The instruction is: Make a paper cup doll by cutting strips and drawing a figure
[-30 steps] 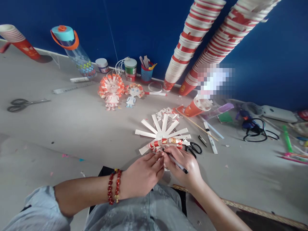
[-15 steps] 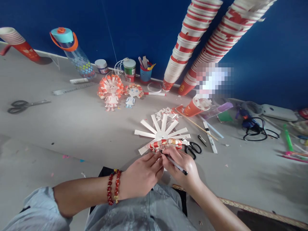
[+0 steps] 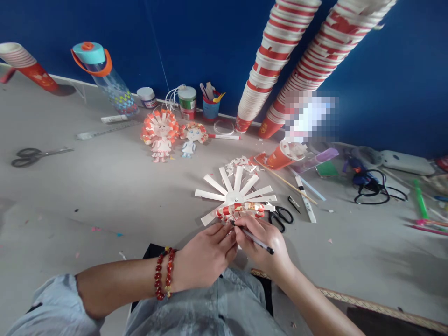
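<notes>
My right hand (image 3: 263,239) pinches a pen (image 3: 258,241) with a clear barrel and a black end. Its tip touches a small paper-cup craft (image 3: 240,210) edged with curled red-and-white strips. My left hand (image 3: 206,254), beaded bracelets on its wrist, steadies that craft from the left, fingers together; the craft's lower part is hidden by both hands. Right behind it lies a paper cup cut into white strips (image 3: 234,197), fanned out flat like a star. Black-handled scissors (image 3: 280,218) rest just right of the craft, partly under the strips.
Two finished paper dolls (image 3: 161,135) stand further back. Tall stacks of paper cups (image 3: 261,79) lean by the blue wall, near a water bottle (image 3: 112,79). White scraps (image 3: 241,164), a marker (image 3: 305,200) and a wooden stick (image 3: 290,185) lie beyond my hands. More scissors (image 3: 30,157) lie far left.
The pen tip has shifted very slightly left on the craft. Both hands otherwise keep their places, and the view has moved a little.
</notes>
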`<state>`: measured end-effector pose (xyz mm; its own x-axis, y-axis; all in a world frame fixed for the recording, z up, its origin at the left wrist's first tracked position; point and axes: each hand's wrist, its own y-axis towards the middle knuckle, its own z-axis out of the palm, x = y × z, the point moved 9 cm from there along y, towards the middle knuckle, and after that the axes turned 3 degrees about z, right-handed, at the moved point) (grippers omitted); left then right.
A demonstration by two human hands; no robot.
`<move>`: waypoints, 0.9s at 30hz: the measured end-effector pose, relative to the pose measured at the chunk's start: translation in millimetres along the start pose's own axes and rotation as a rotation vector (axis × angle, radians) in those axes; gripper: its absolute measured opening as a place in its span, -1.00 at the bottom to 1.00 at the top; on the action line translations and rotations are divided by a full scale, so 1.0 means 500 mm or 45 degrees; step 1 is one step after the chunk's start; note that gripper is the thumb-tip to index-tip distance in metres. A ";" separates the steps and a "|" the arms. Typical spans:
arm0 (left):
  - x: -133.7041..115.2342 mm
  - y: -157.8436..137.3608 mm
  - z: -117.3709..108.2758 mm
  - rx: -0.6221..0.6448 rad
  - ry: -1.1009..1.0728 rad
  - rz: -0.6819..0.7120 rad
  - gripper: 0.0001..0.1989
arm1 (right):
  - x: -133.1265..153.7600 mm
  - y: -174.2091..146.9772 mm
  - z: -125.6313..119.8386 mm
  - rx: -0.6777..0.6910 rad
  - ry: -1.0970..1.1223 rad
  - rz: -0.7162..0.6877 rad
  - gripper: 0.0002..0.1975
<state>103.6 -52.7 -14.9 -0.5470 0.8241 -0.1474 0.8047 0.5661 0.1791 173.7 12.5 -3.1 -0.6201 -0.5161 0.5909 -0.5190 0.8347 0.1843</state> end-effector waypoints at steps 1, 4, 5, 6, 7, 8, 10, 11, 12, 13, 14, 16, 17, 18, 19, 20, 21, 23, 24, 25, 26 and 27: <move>0.000 -0.001 0.001 -0.001 0.002 0.000 -0.61 | 0.001 0.001 -0.001 -0.006 0.000 -0.004 -0.92; 0.001 -0.002 0.004 -0.009 0.003 -0.002 -0.62 | 0.005 0.003 -0.019 -0.106 0.010 -0.015 -0.93; 0.001 -0.002 0.004 -0.014 0.006 0.003 -0.62 | 0.006 0.003 -0.029 -0.161 0.019 -0.020 -0.93; 0.001 -0.002 0.004 -0.017 0.013 0.009 -0.62 | 0.006 0.001 -0.040 -0.218 0.027 -0.024 -0.94; 0.001 -0.001 0.002 -0.020 0.023 0.018 -0.62 | 0.006 -0.003 -0.051 -0.270 0.031 -0.027 -0.95; 0.000 0.000 0.000 -0.017 0.034 0.026 -0.62 | 0.005 -0.008 -0.061 -0.314 0.027 -0.024 -0.96; 0.001 0.004 -0.004 0.003 0.052 0.038 -0.62 | -0.001 -0.022 -0.077 -0.376 0.006 0.001 -0.96; 0.002 0.007 -0.007 0.015 0.055 0.043 -0.63 | -0.007 -0.032 -0.082 -0.394 -0.002 0.028 -0.96; 0.003 0.010 -0.010 0.026 0.053 0.045 -0.64 | -0.015 -0.042 -0.085 -0.405 -0.004 0.064 -0.95; 0.005 0.014 -0.014 0.035 0.048 0.045 -0.65 | -0.024 -0.053 -0.087 -0.406 0.003 0.111 -0.95; 0.007 0.018 -0.018 0.045 0.040 0.043 -0.67 | -0.033 -0.065 -0.088 -0.409 0.014 0.160 -0.94; 0.010 0.026 -0.027 0.057 0.021 0.042 -0.70 | -0.049 -0.088 -0.087 -0.409 0.040 0.243 -0.92; 0.011 0.031 -0.031 0.064 0.013 0.044 -0.71 | -0.053 -0.098 -0.087 -0.410 0.048 0.265 -0.91; 0.011 0.035 -0.035 0.073 0.006 0.049 -0.72 | -0.054 -0.106 -0.086 -0.407 0.050 0.269 -0.91; 0.011 0.038 -0.038 0.085 0.002 0.056 -0.73 | -0.053 -0.112 -0.086 -0.405 0.047 0.259 -0.91; 0.011 0.041 -0.041 0.100 0.001 0.064 -0.72 | -0.051 -0.117 -0.086 -0.401 0.040 0.240 -0.92; 0.012 0.043 -0.042 0.117 0.005 0.070 -0.71 | -0.047 -0.120 -0.085 -0.394 0.032 0.214 -0.93; 0.017 0.046 -0.045 0.146 0.024 0.062 -0.67 | -0.037 -0.121 -0.082 -0.383 0.019 0.155 -0.96; 0.021 0.048 -0.045 0.160 0.040 0.054 -0.65 | -0.032 -0.121 -0.080 -0.380 0.018 0.123 -0.97; 0.024 0.049 -0.046 0.179 0.055 0.054 -0.63 | -0.026 -0.120 -0.078 -0.380 0.022 0.088 -0.98; 0.027 0.051 -0.045 0.205 0.063 0.065 -0.61 | -0.019 -0.119 -0.076 -0.383 0.031 0.053 -0.97; 0.030 0.054 -0.045 0.236 0.064 0.088 -0.61 | -0.014 -0.117 -0.074 -0.390 0.046 0.023 -0.96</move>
<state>112.1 -24.6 9.4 -0.4959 0.8635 -0.0918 0.8669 0.4984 0.0045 229.9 -25.8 11.0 -0.6036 -0.4979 0.6227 -0.3032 0.8657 0.3983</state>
